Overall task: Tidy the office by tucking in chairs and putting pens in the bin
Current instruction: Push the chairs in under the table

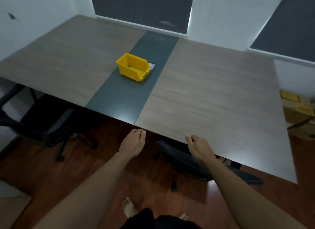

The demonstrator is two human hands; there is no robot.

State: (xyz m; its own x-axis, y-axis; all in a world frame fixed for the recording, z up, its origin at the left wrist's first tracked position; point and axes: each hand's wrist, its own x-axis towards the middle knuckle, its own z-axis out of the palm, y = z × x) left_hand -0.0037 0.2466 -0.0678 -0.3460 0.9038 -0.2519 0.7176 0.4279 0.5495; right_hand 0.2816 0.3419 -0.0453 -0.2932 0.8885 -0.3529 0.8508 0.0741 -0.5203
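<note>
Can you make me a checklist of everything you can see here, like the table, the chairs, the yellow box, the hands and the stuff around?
Surface: wooden table with a dark strip down its middle.
Job's things: yellow bin on the strip, looks empty; near chair tucked under the table edge; second chair at the left, partly under. No pens seen.
Clutter: small dark flat panel behind the bin.
Hands: left hand and right hand open, holding nothing, above the near chair.
Cables: nothing seen.
Surroundings: cardboard boxes at right, dark windows, reddish wood floor.
</note>
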